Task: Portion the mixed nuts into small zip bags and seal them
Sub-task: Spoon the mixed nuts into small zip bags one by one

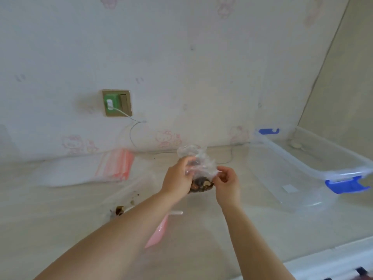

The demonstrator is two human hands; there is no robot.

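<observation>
A small clear zip bag [198, 164] with brown mixed nuts [201, 185] in its bottom is held up over the counter. My left hand [177, 179] grips its left side and my right hand [227, 183] pinches its right edge. The bag's crumpled top sticks up above my fingers. A stack of unused zip bags with red-striped tops [115, 166] lies flat at the back left. A few loose nuts [119, 210] lie near my left forearm. A pink scoop [158, 231] rests on the counter, partly hidden under that forearm.
An open clear storage box with blue clips [314, 164] stands at the right, its clear lid [286, 178] lying flat beside it. A wall socket with a green plug [117, 103] and thin white cable [133, 134] sits behind. The counter's front edge [314, 261] runs at lower right.
</observation>
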